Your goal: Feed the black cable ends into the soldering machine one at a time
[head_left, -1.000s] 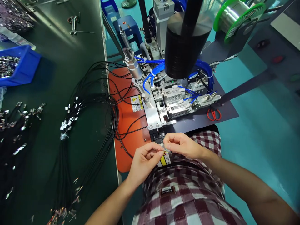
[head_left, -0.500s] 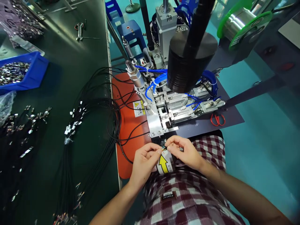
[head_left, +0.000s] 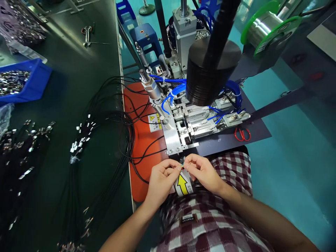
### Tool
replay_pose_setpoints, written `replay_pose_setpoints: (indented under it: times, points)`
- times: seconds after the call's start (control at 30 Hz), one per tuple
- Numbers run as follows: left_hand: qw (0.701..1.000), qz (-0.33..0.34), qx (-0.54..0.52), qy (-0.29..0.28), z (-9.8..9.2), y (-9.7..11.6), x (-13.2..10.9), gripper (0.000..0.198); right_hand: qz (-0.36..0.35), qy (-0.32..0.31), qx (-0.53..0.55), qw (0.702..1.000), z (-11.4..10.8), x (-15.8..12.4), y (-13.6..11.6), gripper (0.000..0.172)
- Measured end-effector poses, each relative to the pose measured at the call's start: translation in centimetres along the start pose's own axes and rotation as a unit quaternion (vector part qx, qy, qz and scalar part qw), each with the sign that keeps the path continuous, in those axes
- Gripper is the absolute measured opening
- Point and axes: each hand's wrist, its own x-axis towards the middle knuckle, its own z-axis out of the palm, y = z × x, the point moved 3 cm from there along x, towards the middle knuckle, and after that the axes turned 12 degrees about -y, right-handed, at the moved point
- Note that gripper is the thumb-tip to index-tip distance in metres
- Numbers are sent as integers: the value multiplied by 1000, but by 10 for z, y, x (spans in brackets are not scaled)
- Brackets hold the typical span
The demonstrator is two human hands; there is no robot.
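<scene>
I have my left hand (head_left: 163, 179) and right hand (head_left: 202, 172) pinching thin coloured wires (head_left: 182, 167) between them, just short of the machine (head_left: 172, 140); I judge these unfinished. Leftward, bundled cables (head_left: 73, 178) lie on the counter (head_left: 86, 77), their progress unclear from here.

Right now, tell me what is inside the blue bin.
Inside the blue bin is a pile of small shiny metal pieces. They cover its floor, which cannot be seen; its left end is out of frame.
</scene>
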Motion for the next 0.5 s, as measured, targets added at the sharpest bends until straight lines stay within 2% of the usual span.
replay_pose_setpoints:
  times: [0.1, 0.37, 0.5]
  points:
    - [1000, -16, -13, -19, -3, -3, 2, 29, 0, 5, -6, 1000, -2, 0, -1, 25]
    - [999, -18, -21, -27, -4, -4, 0, 29, -16, 61, -118, 991, 2, -1, -1, 18]
    - [999, -10, -18, -29, -3, -3, -1, 27, -35, 74, -102, 991, 5, -1, -3, 16]
